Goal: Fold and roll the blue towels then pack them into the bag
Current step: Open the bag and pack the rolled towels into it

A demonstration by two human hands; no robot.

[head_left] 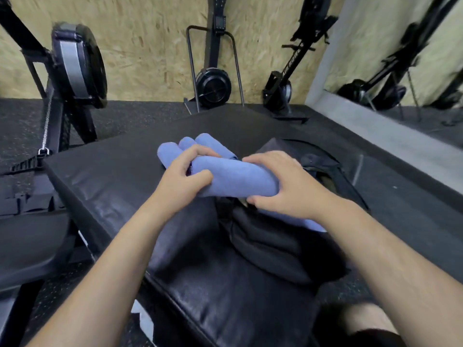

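Head view: left hand (185, 176) and right hand (288, 186) each grip an end of the rolled towel (238, 179).

Both bare forearms reach forward and converge ahead of the body, the left forearm (120, 246) rising from the lower left and the right forearm (390, 249) from the lower right. The left hand (184, 172) grips one end of a rolled blue towel (238, 179), fingers curled over its top and thumb pressed against the near side. The right hand (288, 186), back turned upward, wraps the other end, its thumb tucked beneath. The hands are apart. A bare knee (365, 319) shows at lower right.
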